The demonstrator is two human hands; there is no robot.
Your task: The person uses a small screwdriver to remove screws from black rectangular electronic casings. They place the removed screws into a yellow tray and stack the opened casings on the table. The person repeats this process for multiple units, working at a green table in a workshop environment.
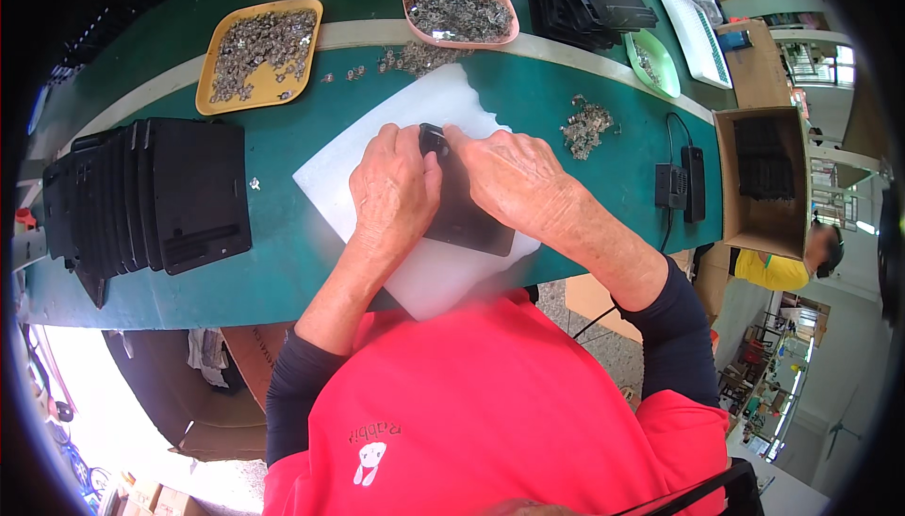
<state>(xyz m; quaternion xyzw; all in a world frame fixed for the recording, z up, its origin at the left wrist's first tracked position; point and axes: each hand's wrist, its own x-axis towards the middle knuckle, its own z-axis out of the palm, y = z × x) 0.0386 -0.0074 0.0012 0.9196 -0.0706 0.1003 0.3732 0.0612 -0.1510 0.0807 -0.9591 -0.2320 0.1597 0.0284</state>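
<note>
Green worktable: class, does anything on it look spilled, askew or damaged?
Yes. Small silvery metal-looking pieces lie loose and uncontained in a heap on the right, and one stray piece sits by the stacked black plastic panels. The white foam-like sheet has a ragged upper-right edge, as if torn.

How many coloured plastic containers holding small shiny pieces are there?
3: a yellow rectangular plastic tray at upper left, a pink oval plastic bowl at top centre, a green plastic bowl at upper right. More may be hidden.
</note>
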